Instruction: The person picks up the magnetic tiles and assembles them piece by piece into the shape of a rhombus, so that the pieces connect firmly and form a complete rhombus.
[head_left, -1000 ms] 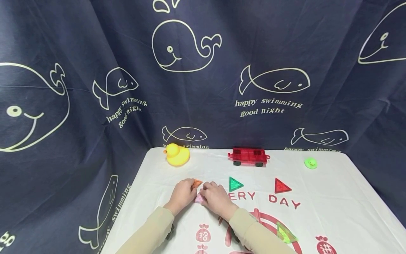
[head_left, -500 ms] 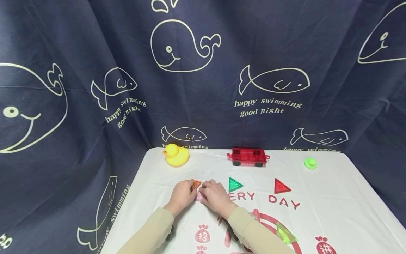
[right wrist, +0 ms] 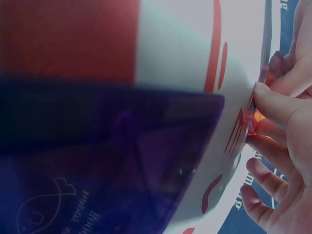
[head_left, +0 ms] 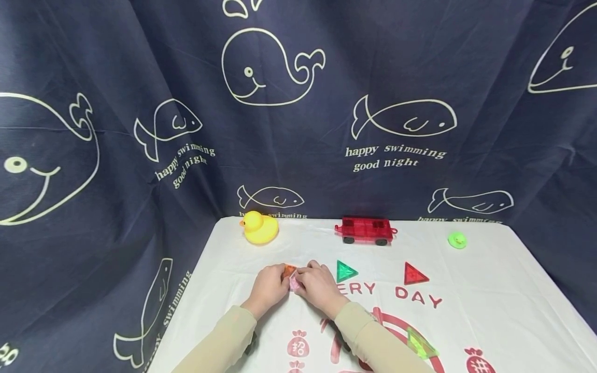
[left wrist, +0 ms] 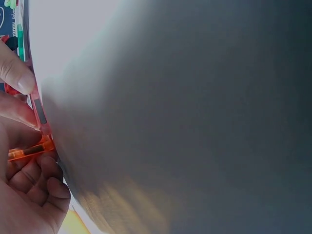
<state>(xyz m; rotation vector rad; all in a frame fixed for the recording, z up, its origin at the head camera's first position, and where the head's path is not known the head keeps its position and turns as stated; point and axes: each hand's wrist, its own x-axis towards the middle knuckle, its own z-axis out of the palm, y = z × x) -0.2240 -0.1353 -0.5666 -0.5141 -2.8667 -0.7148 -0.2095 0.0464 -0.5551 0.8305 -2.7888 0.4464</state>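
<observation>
While both hands work close together left of the table's middle, white tablecloth (head_left: 489, 274) stretches from them to the far edge, where a yellow duck (head_left: 261, 230), a red wagon (head_left: 365, 229) and a small green duck (head_left: 457, 240) stand in a loose row before the navy curtain (head_left: 303, 140). The left hand (head_left: 268, 284) has cloth on its outer side as far as the table's left edge; the right hand (head_left: 319, 287) has less room, with a green triangle (head_left: 346, 271) just beside it and a red triangle (head_left: 414, 273) farther along. Thumb and fingers of the left hand pinch an orange tile (head_left: 289, 270), and those of the right are clamped on a pink tile (head_left: 294, 283), the two pieces facing each other between the hands. Compared with half a second ago, the pink tile sits farther from the person and closer to the orange one (whether their edges touch, I cannot tell), and the right hand has shifted slightly with it; the ducks, wagon and loose triangles keep their places. The tiles look like translucent plastic, straight-sided, with a dark strip showing inside their rims; the ducks are rounded and smooth, the cloth faintly creased and printed in red.
</observation>
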